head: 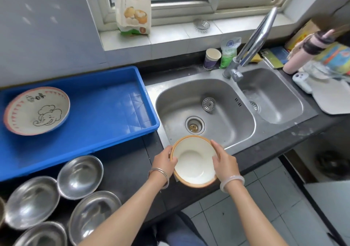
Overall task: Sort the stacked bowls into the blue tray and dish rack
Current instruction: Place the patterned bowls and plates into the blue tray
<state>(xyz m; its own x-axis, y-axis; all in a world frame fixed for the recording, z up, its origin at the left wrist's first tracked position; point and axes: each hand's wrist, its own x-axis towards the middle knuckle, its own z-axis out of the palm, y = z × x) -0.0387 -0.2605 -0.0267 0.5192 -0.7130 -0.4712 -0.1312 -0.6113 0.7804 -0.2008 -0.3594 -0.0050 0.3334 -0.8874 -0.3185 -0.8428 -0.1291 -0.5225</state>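
A white bowl with an orange-brown rim [193,162] is held over the counter's front edge, just in front of the left sink basin. My left hand [164,159] grips its left rim and my right hand [224,163] grips its right rim. The blue tray [106,86] lies on the counter to the left and holds one large bowl with an elephant drawing [36,111] at its left end. Several steel bowls [80,176] sit on the counter in front of the tray. No dish rack is in view.
A double steel sink [227,88] with a tall faucet [253,41] fills the middle. A paper cup [211,58], bags, a pink bottle [303,54] and a white board [333,98] crowd the back and right. A flour bag [134,7] stands on the windowsill.
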